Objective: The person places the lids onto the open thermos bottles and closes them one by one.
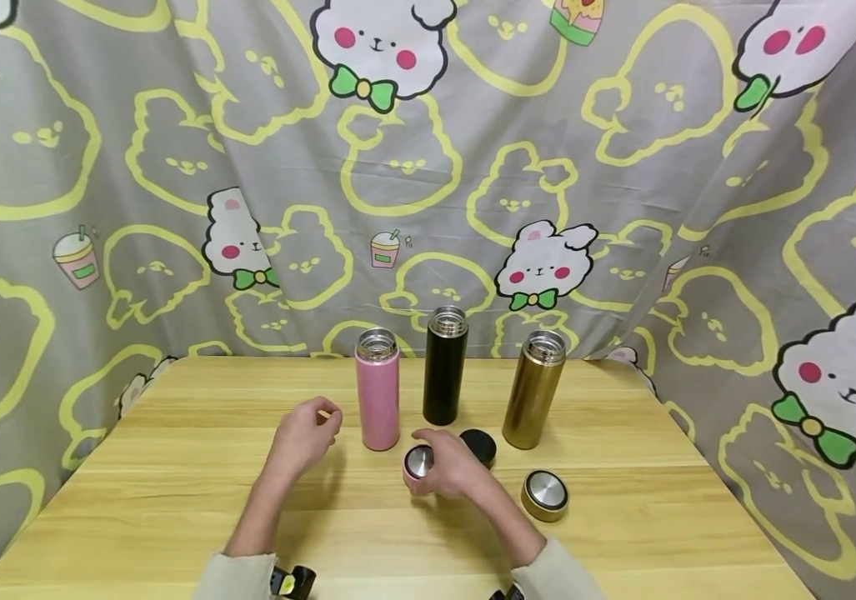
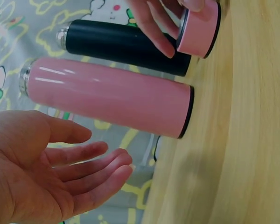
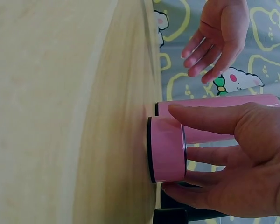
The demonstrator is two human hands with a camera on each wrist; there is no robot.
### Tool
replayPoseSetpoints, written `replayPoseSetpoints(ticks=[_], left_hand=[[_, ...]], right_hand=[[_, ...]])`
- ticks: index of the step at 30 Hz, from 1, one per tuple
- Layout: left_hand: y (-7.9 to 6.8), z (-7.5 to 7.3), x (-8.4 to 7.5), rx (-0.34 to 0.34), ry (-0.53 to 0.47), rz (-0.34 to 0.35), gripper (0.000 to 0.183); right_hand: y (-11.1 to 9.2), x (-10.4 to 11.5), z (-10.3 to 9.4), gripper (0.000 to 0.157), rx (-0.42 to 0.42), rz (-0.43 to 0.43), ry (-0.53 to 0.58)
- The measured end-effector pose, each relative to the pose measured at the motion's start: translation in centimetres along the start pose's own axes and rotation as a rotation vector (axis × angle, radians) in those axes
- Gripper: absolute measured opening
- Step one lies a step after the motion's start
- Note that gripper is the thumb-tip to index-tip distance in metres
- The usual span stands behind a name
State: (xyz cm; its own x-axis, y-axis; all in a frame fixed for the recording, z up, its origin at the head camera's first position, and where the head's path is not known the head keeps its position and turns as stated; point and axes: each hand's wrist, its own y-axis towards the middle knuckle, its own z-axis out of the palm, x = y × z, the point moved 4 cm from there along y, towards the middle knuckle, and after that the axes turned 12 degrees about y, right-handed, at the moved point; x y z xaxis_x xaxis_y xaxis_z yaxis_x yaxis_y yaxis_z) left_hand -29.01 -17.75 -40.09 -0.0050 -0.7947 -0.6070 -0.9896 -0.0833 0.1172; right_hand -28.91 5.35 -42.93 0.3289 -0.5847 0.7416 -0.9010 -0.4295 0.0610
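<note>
My right hand (image 1: 452,465) grips a pink bottle lid (image 3: 167,149) with a silver top disc and black rim, low at the tabletop. In the right wrist view the thumb lies at one side of the lid and the fingers at the other. My left hand (image 1: 307,433) holds nothing and hovers left of the pink bottle (image 2: 112,98), its fingers loosely bent in the left wrist view. That bottle stands upright with its steel mouth uncovered. A black bottle (image 1: 444,367) and a gold bottle (image 1: 534,392), both upright and lidless, stand further right.
Behind my right hand lies a black lid (image 1: 480,447), partly hidden by it. A gold lid (image 1: 546,495) with a silver top rests on the wooden table (image 1: 645,533) to the right. A patterned grey curtain (image 1: 428,183) hangs behind the table.
</note>
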Motion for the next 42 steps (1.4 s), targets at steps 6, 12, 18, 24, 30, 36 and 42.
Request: replayPoseSetpoints(ticks=[6, 12, 18, 24, 30, 36, 42], left_hand=[[0.3, -0.1, 1.0, -0.008, -0.017, -0.023, 0.021], [0.4, -0.5, 1.3, -0.037, 0.010, -0.042, 0.026], [0.3, -1.2, 1.2, -0.065, -0.005, -0.051, 0.029], [-0.1, -2.4, 0.4, -0.092, -0.014, -0.037, 0.028], [-0.6, -3.5, -0.8, -0.108, -0.011, -0.016, 0.028], [-0.9, -4.0, -1.4, -0.113, 0.011, -0.008, 0.027], [-1.2, -4.1, -2.1, -0.112, 0.013, 0.008, 0.027]], right_hand=[[0.0, 0.1, 0.4, 0.078, 0.004, 0.004, -0.015], [-0.1, -0.1, 0.4, 0.077, 0.000, 0.026, -0.016], [-0.1, -0.4, 0.3, 0.074, -0.009, 0.031, -0.016], [-0.1, -0.3, -0.3, 0.066, -0.029, 0.022, -0.005], [-0.5, 0.5, -1.6, 0.057, -0.096, 0.027, 0.039], [-0.8, 0.9, -3.1, 0.053, -0.149, 0.033, 0.080], [-1.2, 1.4, -5.2, 0.048, -0.183, 0.025, 0.111]])
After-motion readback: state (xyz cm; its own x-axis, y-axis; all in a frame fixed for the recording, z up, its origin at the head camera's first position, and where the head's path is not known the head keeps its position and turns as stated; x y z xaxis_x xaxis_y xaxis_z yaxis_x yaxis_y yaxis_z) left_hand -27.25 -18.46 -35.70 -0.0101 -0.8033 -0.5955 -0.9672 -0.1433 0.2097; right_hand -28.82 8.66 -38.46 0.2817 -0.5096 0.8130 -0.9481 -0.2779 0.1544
